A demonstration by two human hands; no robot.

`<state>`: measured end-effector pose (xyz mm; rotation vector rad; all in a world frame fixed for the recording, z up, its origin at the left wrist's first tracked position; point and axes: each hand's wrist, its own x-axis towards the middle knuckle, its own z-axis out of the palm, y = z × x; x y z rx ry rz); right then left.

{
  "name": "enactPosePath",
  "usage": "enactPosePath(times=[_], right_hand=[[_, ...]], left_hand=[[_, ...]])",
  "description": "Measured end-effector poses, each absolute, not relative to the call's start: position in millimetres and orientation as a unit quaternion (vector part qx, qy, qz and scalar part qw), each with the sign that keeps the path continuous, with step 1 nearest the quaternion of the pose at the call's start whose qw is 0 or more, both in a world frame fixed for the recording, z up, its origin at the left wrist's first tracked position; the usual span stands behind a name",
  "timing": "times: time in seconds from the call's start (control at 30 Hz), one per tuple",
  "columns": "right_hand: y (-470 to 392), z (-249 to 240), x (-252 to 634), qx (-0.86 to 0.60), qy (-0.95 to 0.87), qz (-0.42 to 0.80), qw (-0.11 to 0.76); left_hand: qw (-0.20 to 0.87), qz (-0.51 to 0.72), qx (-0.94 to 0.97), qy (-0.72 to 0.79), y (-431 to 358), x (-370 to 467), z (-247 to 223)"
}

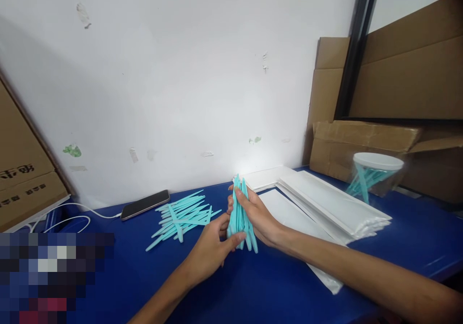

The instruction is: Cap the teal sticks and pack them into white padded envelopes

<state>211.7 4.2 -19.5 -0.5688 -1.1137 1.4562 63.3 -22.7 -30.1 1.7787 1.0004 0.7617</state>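
A bunch of teal tapered plastic sticks point(237, 213) is held upright between my two hands above the blue table. My right hand point(258, 215) wraps round the bunch from the right, thumb across its upper part. My left hand point(217, 239) grips the lower end from the left, thumb against the sticks. A few sticks fan out at the bottom right of the bunch. To the left of my hands, a loose pile of the same teal sticks point(184, 215) lies on the table, some crossing others.
White flat packets in clear film point(325, 203) are stacked right of my hands. A clear tub with a white lid point(378, 161), holding teal sticks, stands farther right. A phone point(144, 205) with a white cable lies left. Cardboard boxes point(361, 138) line the right; another box point(25, 169) stands left.
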Motion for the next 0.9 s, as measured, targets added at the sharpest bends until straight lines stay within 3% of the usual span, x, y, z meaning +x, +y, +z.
enactPosePath(times=[0.3, 0.57, 0.9], right_hand=[[-13, -14, 209, -0.231, -0.579, 0.520, 0.584], [-21, -13, 208, -0.222, -0.576, 0.551, 0.562], [-26, -10, 210, -0.230, -0.582, 0.559, 0.544]], left_hand=[[0.397, 0.321, 0.753, 0.415, -30, 69, -25], [0.428, 0.322, 0.752, 0.384, -37, 77, -23], [0.353, 0.303, 0.779, 0.420, -39, 76, -39]])
